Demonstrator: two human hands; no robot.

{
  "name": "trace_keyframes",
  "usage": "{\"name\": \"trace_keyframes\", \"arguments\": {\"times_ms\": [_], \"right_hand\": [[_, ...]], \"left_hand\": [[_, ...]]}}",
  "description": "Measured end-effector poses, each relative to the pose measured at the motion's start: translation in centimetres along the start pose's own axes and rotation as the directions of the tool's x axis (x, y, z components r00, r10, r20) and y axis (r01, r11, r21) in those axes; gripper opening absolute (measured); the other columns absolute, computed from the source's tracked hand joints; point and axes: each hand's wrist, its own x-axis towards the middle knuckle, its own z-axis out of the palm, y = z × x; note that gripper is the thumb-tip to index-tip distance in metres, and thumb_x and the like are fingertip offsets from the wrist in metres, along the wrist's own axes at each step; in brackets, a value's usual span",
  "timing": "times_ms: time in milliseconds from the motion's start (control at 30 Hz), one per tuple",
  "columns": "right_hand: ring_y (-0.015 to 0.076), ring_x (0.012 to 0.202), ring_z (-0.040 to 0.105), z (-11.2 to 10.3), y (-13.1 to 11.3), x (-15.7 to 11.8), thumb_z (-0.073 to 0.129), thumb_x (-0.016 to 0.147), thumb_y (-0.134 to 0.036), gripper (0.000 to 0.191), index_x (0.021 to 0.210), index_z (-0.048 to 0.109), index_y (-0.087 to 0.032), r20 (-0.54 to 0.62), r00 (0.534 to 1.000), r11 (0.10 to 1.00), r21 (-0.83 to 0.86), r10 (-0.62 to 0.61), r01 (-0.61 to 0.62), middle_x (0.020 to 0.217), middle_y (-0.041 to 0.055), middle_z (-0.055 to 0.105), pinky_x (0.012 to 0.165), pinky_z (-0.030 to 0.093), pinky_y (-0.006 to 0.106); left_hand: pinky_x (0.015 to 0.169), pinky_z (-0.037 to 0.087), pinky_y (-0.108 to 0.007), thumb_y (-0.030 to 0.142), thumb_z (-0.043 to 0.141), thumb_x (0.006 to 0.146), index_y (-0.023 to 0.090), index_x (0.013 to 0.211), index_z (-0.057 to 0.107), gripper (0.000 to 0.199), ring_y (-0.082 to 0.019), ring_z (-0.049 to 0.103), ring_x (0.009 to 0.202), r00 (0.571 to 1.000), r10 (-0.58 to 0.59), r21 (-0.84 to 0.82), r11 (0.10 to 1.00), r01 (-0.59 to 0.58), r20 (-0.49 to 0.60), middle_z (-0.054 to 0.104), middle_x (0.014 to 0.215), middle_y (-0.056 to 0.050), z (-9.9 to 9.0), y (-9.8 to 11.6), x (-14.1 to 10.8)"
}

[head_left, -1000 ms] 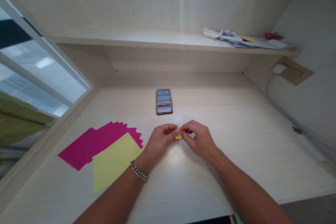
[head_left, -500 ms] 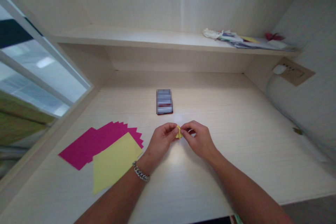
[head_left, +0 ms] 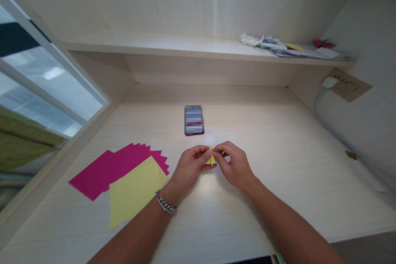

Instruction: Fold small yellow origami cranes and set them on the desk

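Note:
A small folded piece of yellow paper [head_left: 211,158] is pinched between my two hands above the desk. My left hand [head_left: 192,164] grips its left side with the thumb and fingers closed. My right hand [head_left: 234,162] pinches the right edge between thumb and forefinger. The fingers cover part of the paper, so its full shape is hidden. Left of my left hand lie yellow paper sheets [head_left: 136,194], overlapping a fanned stack of magenta paper sheets [head_left: 102,172]. Beyond my hands a phone [head_left: 194,120] rests flat, its screen blurred.
A shelf [head_left: 173,47] spans the back, bearing a pile of papers [head_left: 297,49] at its right. On the right wall a socket panel [head_left: 349,85] holds a white plug with a cable [head_left: 331,126]. A dark object [head_left: 253,260] shows at the bottom edge.
The folded yellow paper has turned a little, and more of its face shows between my fingers. Fingers of my left hand now show beneath it. The sheets and phone stay put.

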Motion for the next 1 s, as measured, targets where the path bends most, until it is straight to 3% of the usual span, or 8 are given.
{"name": "trace_keyframes", "arguments": {"times_ms": [267, 433, 700, 1000], "right_hand": [[0.0206, 0.083, 0.053, 0.43, -0.48, -0.10, 0.044, 0.088, -0.018, 0.011, 0.087, 0.055, -0.019, 0.047, 0.999, 0.909, -0.415, 0.003, 0.017, 0.086, 0.0075, 0.059, 0.067, 0.041, 0.031], [0.0218, 0.082, 0.052, 0.74, -0.53, -0.27, 0.043, 0.088, -0.017, 0.014, 0.087, 0.057, -0.018, 0.062, 0.998, 0.852, -0.522, -0.010, 0.041, 0.085, 0.0094, 0.059, 0.065, 0.041, 0.031], [0.0190, 0.085, 0.056, 0.26, -0.46, -0.45, 0.042, 0.091, -0.020, 0.018, 0.091, 0.061, -0.019, 0.040, 0.998, 0.967, -0.248, -0.056, 0.064, 0.087, 0.0074, 0.063, 0.077, 0.045, 0.031], [0.0171, 0.081, 0.059, 0.36, -0.32, -0.35, 0.051, 0.085, -0.017, 0.015, 0.088, 0.065, -0.021, -0.013, 1.000, 0.998, -0.058, 0.019, -0.019, 0.085, 0.0049, 0.065, 0.075, 0.049, 0.030]], "left_hand": [[0.072, 0.053, -0.032, 0.027, 0.073, 0.070, 0.010, 0.082, 0.067, 0.022, -0.015, 0.061, 0.074, 1.000, 0.004, -0.015, 1.000, -0.005, -0.014, 0.065, 0.080, -0.006, 0.13, -0.14, 0.11], [0.073, 0.052, -0.032, 0.026, 0.075, 0.069, 0.009, 0.080, 0.066, 0.022, -0.016, 0.062, 0.074, 1.000, -0.021, -0.045, 0.999, 0.021, -0.006, 0.066, 0.079, -0.007, 0.04, -0.24, 0.13], [0.071, 0.049, -0.028, 0.023, 0.075, 0.069, 0.010, 0.080, 0.065, 0.020, -0.014, 0.060, 0.074, 1.000, -0.007, -0.072, 0.997, 0.007, 0.002, 0.064, 0.077, -0.005, -0.31, -0.25, 0.20], [0.070, 0.047, -0.026, 0.029, 0.070, 0.073, 0.013, 0.079, 0.062, 0.019, -0.012, 0.056, 0.071, 0.998, 0.051, 0.049, 0.997, -0.052, 0.027, 0.059, 0.074, -0.002, -0.54, -0.50, 0.36]]}}
